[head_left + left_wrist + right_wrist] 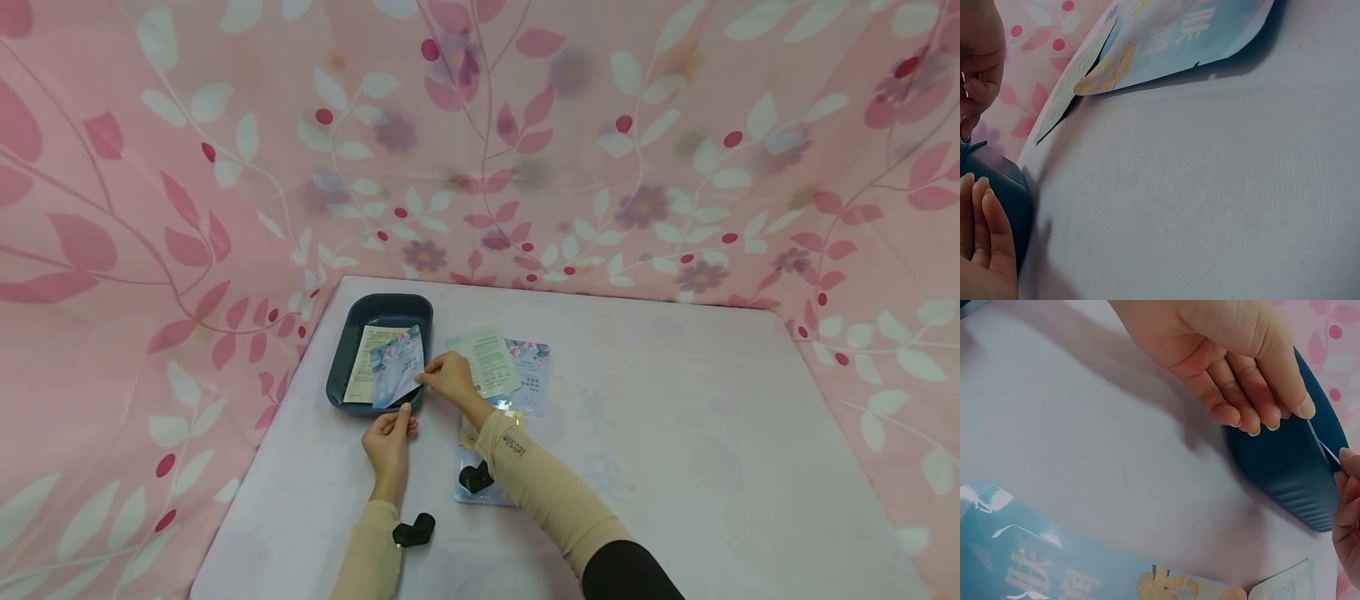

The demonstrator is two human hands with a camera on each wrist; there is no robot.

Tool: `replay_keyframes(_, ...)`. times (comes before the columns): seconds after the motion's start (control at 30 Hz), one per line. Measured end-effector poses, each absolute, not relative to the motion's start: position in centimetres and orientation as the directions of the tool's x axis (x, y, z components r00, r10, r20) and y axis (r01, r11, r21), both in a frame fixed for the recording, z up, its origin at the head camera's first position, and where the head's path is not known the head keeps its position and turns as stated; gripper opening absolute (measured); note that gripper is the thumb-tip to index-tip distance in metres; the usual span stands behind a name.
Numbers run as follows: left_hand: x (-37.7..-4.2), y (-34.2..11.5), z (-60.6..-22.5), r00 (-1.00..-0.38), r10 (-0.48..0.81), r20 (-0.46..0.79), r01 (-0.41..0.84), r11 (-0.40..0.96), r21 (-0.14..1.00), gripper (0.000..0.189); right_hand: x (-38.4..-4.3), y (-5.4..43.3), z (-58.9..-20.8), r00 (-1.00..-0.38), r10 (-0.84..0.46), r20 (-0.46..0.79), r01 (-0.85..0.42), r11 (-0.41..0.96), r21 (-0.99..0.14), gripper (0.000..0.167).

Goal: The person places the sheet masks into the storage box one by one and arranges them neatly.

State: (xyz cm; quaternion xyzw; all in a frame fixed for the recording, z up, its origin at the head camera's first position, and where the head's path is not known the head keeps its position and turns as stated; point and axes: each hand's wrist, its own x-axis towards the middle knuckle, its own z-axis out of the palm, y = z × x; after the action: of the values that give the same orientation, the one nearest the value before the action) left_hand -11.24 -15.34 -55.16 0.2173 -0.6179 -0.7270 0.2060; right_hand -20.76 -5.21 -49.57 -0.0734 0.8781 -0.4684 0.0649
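Observation:
A dark teal tray (336,354) stands at the left, holding a cream printed sheet (363,367) and, overlapping it, a flat blue floral packet (397,367). My right hand (453,379) pinches the packet's lower right corner between thumb and fingers at the tray's right side. In the right wrist view, that right hand (1349,515) shows at the right edge. My left hand (388,450) is at the tray's front, thumb tip at the rim and the other fingers loosely bent. Those fingers (999,231) lie beside the outer wall in the left wrist view.
Right of the tray lie a pale green printed packet (491,362) and a blue floral packet (534,379) partly under it. Nearer, a glossy blue pouch (472,492) is partly covered by my right forearm. A pink floral cloth (570,167) hangs behind the white table (720,467).

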Motion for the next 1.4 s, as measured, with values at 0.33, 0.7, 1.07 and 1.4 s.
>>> replay_keyframes(0.33,-11.7,-15.3,-56.2,-0.795,-0.603,-0.073,0.019,-0.146,0.989,0.027,-20.5,-5.2,-50.0,-0.98,-0.192,-0.057,-0.042,0.476,-0.879,0.015)
replay_keyframes(0.7,-11.6,-15.1,-56.0,-0.787,-0.615,-0.053,0.039,-0.136,0.99,0.025,-18.6,-1.3,-49.3,-0.971,-0.241,0.008,-0.123,0.466,-0.876,0.016)
replay_keyframes(1.07,-11.3,-15.2,-54.9,-0.807,-0.587,-0.065,0.03,-0.15,0.988,0.024,-15.9,4.0,-49.0,-0.972,-0.23,0.052,-0.152,0.442,-0.884,0.017)
replay_keyframes(1.4,-11.7,-15.2,-56.2,-0.792,-0.608,-0.052,0.03,-0.124,0.992,0.029,-14.5,8.1,-49.0,-0.993,-0.098,0.059,-0.097,0.448,-0.889,0.015)
